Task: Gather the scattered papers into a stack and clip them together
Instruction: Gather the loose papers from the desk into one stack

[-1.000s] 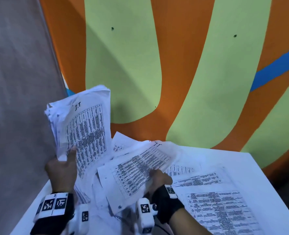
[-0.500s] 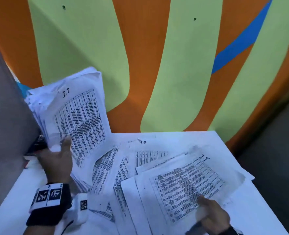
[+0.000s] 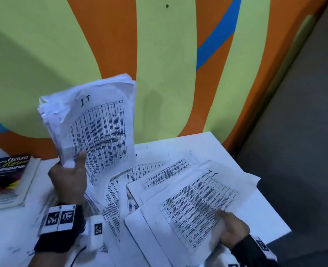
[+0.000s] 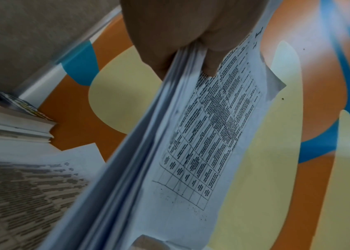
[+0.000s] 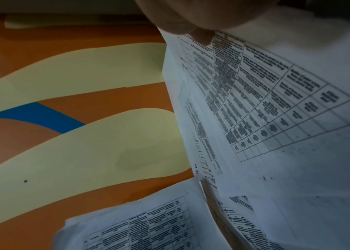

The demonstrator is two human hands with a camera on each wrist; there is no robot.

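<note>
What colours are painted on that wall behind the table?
The wall has orange and pale yellow-green curving bands with a blue stripe, clearest in the head view.

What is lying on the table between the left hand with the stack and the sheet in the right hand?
In the head view, loose printed sheets lie overlapping between the left hand and the right hand's sheet.

**Papers: one bunch up, the rest spread out**

A thick bunch of papers stands tilted at center left, marked "I.T". A loose sheet with a table lies lower right, on top of other scattered papers.
</note>
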